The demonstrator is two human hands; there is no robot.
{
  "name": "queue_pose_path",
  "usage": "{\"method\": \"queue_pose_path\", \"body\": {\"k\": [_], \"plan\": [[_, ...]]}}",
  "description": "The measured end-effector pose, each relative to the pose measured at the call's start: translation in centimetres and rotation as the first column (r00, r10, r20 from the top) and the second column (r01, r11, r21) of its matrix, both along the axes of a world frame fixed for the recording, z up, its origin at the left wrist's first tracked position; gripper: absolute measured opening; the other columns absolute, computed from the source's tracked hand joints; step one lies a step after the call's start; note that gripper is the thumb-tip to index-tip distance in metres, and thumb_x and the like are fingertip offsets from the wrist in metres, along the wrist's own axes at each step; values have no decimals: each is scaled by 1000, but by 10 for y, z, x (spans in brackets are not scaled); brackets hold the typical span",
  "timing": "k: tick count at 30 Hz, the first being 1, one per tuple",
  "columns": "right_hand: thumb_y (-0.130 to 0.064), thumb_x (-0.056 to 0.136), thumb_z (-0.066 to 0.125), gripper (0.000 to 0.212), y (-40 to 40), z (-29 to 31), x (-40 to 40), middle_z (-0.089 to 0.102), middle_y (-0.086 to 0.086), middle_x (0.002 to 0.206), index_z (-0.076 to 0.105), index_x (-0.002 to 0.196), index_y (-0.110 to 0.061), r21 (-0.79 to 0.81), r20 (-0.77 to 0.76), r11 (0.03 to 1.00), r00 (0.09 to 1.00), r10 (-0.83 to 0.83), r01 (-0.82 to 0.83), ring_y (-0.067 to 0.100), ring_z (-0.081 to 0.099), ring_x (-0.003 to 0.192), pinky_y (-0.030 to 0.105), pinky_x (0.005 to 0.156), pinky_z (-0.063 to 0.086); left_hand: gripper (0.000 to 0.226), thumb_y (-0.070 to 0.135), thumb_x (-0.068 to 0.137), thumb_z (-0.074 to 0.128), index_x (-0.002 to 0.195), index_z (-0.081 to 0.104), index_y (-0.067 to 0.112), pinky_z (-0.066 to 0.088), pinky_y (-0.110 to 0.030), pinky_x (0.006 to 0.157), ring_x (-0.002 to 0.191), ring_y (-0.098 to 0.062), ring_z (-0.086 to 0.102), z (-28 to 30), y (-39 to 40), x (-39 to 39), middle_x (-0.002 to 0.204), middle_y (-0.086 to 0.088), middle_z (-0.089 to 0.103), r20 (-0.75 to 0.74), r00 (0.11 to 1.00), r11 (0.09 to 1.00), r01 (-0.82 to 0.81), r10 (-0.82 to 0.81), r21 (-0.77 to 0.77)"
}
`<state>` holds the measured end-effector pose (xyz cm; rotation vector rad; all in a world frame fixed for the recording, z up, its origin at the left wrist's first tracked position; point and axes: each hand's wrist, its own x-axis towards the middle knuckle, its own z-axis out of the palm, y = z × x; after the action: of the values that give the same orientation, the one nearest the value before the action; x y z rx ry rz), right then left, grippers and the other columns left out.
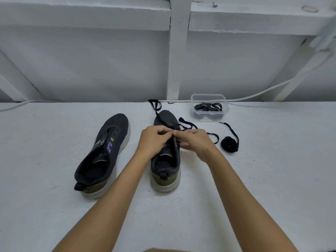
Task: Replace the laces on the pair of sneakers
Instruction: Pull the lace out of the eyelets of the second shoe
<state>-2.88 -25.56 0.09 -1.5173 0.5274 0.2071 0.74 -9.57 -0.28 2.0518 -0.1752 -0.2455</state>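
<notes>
Threading looks to be the step in hand: both hands meet over the eyelets of the right sneaker (165, 153), which stands near the middle of the tabletop (272, 179), toe toward 12 o'clock. A black lace (187, 124) runs from the fingers out over the toe — one end loops away toward 11 o'clock, the other trails across the tabletop toward 3 o'clock. Judging by how little of it sits in the shoe, only the lowest eyelets seem done; the hands hide the rest.

The left hand (154, 140) comes in from 7 o'clock, fingers curled, its thumb and forefinger pinched at the lace just above the tongue. The right hand (194, 140) comes in from 5 o'clock and pinches the same lace, fingertip to fingertip with the left. Both forearms stretch forward from the bottom edge, wrists just above the shoe's collar.

The left sneaker (105, 155) lies at 9 o'clock of the hands, angled, with bare eyelets — untouched so far. A coiled lace (229, 144) waits at 3 o'clock, and a clear tub (209, 96) holding more laces sits at 1 o'clock.

The next move probably calls for feeding the tip through the next eyelet and drawing it snug, keeping both ends even.
</notes>
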Motion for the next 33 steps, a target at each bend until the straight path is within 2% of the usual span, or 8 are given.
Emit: {"method": "queue_pose_path", "body": {"k": [2,4,7,10,13,19,29,33], "plan": [[-12,90,72,16,-3,1,4,78,15,95,77,95,3,13,-25,1000,999,22,-21,19,76,91,25,77,61,9,26,91,72,95,79,27,49,-10,64,75,-10,68,0,0,0,86,7,76,-8,1000,1000,-3,3,16],[-5,91,62,20,-6,2,7,76,19,93,73,95,11,-17,-34,998,997,63,-63,21,73,89,26,76,61,9,26,90,71,94,79,27,45,-9,69,80,0,66,-1,-1,1,88,14,74,-3,1000,998,-7,7,57],[0,93,55,22,-7,2,7,70,15,86,69,95,17,-70,-23,988,991,133,-135,15,69,80,20,70,58,9,26,89,71,94,79,28,43,-8,73,86,4,64,-1,-1,4,89,17,73,-12,1000,996,1,0,93],[0,95,53,22,-5,1,6,71,9,81,72,92,9,-91,-23,980,984,177,-178,10,68,72,19,68,56,9,27,90,71,95,79,27,45,-10,74,82,3,64,-2,0,4,86,16,73,5,1000,994,-1,1,112],[-1,96,52,23,-4,0,4,71,10,82,71,95,12,-116,-10,978,984,176,-176,10,68,71,19,67,56,7,26,88,73,93,79,27,50,-14,74,78,2,66,-5,-2,2,84,13,74,46,998,993,-42,37,112],[-6,93,56,21,2,-11,0,70,2,77,72,80,-10,-315,73,944,989,125,-96,15,65,74,39,85,60,10,25,92,69,93,78,21,53,-31,83,85,-15,67,-7,-11,0,88,3,76,155,988,972,-45,9,231],[-10,96,56,16,10,-12,-5,70,13,83,69,87,-9,-499,122,862,978,169,-87,13,55,69,31,68,49,11,27,92,67,92,77,23,53,-32,80,88,-18,66,-7,-16,-2,88,3,75,151,987,956,-87,46,279],[-13,97,55,17,11,-8,-3,73,11,86,71,90,-11,-545,120,833,974,192,-97,16,60,71,33,72,53,13,27,94,66,96,78,24,53,-32,83,90,-15,66,-9,-11,-1,91,6,75,105,994,971,-56,32,232]]}}
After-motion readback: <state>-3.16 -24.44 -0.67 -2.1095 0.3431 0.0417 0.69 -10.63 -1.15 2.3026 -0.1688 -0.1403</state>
